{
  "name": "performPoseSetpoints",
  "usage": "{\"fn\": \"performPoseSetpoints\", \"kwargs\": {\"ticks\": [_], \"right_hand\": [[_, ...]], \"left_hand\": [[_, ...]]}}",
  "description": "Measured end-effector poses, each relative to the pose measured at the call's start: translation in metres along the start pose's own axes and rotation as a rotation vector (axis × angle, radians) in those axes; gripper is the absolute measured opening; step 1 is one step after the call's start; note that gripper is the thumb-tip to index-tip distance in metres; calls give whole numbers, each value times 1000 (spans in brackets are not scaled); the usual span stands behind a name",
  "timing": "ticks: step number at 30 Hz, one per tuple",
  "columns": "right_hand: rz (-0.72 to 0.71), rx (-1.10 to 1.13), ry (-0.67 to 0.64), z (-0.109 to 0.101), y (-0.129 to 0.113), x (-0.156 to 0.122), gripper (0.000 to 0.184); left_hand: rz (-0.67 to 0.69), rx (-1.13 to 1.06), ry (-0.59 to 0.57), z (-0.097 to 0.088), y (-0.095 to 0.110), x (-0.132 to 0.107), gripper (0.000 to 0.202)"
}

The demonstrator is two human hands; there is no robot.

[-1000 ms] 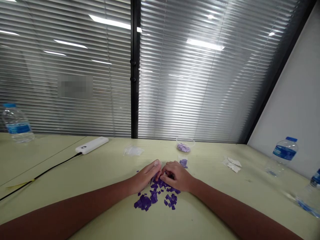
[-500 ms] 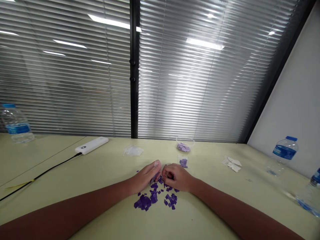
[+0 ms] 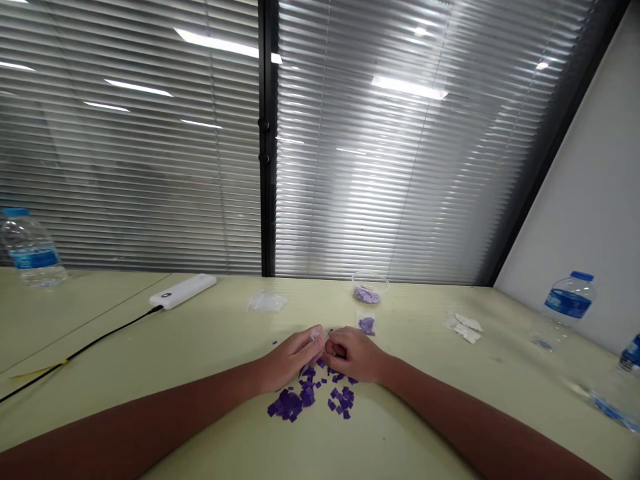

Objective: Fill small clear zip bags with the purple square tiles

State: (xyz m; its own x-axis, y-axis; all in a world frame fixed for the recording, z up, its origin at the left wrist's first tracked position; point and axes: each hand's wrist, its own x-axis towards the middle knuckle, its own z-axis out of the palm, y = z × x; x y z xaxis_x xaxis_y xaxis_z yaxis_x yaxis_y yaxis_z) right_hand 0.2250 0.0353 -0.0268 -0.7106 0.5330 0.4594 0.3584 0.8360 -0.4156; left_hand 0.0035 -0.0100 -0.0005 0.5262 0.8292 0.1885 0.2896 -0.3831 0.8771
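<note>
Above the table's middle, my left hand (image 3: 291, 360) is closed on what looks like a small clear plastic bag, mostly covered by the fingers. My right hand (image 3: 354, 355) is curled with its fingertips pinched, meeting the left fingertips. What the right fingers pinch is hidden. Under and in front of both hands lie many small purple paper squares (image 3: 290, 404), thickest at the left, with a smaller group of purple squares (image 3: 342, 403) to the right. Just beyond my right hand lies a small clear bag with light purple pieces (image 3: 367, 325).
Farther back stand a clear round tub with lilac bits (image 3: 367, 294) and flat clear bags (image 3: 267, 301). A white power bank (image 3: 183, 291) with a black cable lies left. White pieces in plastic (image 3: 465, 327) and water bottles (image 3: 569, 301) are right; another bottle (image 3: 36, 257) stands far left.
My left hand has shifted slightly right, its thumb and fingertips now up against my right fingertips. My right hand has hardly moved, and the purple squares lie as before.
</note>
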Motion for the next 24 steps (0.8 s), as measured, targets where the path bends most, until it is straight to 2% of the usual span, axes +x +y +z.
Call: {"fn": "performPoseSetpoints", "kwargs": {"ticks": [13,21,24], "right_hand": [[52,-101,-55,0,0,-2,48],[70,-82,-25,0,-1,-3,53],[122,-12,-22,-1,2,-3,57]], "left_hand": [[41,53,-92,-2,12,0,53],[9,55,-59,-2,11,-1,52],[-1,46,-53,-2,11,-1,54]]}}
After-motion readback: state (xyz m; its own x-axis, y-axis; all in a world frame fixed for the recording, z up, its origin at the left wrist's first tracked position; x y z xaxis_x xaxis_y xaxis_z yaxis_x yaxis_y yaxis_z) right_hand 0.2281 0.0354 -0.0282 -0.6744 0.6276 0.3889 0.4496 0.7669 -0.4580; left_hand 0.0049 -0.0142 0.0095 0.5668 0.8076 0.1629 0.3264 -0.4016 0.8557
